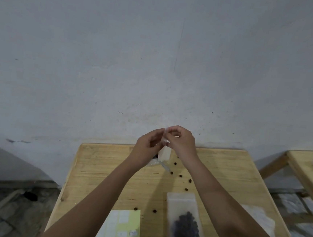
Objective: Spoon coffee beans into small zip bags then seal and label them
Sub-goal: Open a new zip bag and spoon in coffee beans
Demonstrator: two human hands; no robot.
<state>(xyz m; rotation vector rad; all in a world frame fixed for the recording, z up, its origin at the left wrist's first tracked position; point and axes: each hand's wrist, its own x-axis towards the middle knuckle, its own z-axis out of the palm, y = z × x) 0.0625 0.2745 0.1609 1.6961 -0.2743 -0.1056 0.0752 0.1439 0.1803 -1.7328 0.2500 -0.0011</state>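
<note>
Above the far edge of the wooden table [98, 170], my left hand [147, 147] and my right hand [182, 141] pinch the top of a small clear zip bag [165, 153] that hangs between them. Whether it holds beans I cannot tell. A filled zip bag [185, 223] with dark coffee beans lies flat near the front right. A sheet of white labels [123, 227] on yellow-green backing lies at the front centre. A crumpled clear bag [154, 162] with a few dark beans sits under my hands.
Loose coffee beans [180, 176] are scattered over the table's middle. A flat pile of clear bags [260, 218] lies at the right edge. A second wooden table [307, 161] stands to the right. A grey wall rises behind; a rough floor lies to the left.
</note>
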